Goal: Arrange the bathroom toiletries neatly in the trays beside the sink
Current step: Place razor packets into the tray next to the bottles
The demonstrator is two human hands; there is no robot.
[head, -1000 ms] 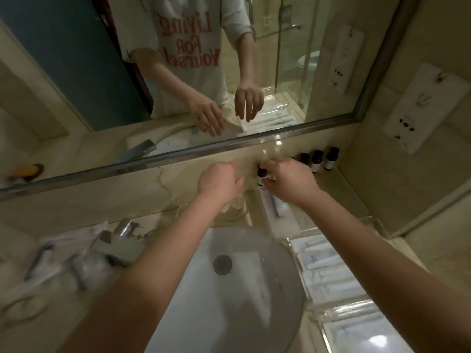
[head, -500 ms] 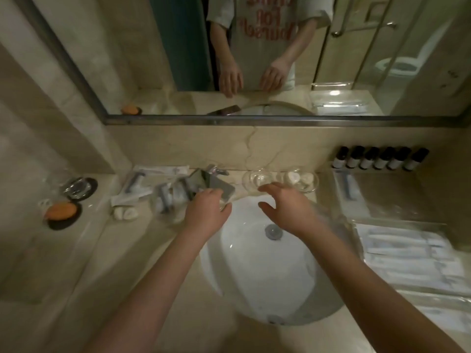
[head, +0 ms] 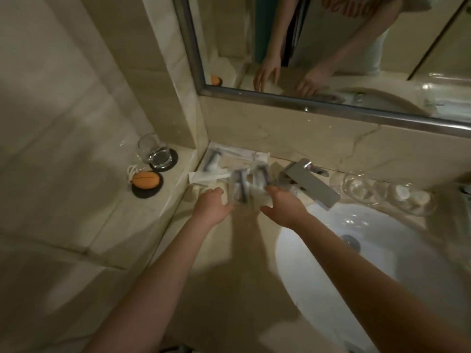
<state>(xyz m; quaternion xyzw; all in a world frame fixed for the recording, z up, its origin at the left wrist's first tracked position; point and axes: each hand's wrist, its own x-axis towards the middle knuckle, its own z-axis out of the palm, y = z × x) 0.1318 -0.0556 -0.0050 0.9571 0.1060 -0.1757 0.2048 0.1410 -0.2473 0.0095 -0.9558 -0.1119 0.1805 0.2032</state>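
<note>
Reaching across the beige marble worktop point(head: 229, 276), the left hand point(head: 212, 208) and right hand point(head: 284, 211) flank the blurred clear-plastic toiletry packets point(head: 244, 183), loose at twelve o'clock, in no tray. The right grip is wide, thumb splayed; the left's I cannot tell. Slick wrappers, I judge, could slip from a hasty scoop into the white basin point(head: 382, 230) at four o'clock. Half a second earlier both hands hung over that basin with the trays visible; now none shows.
</note>
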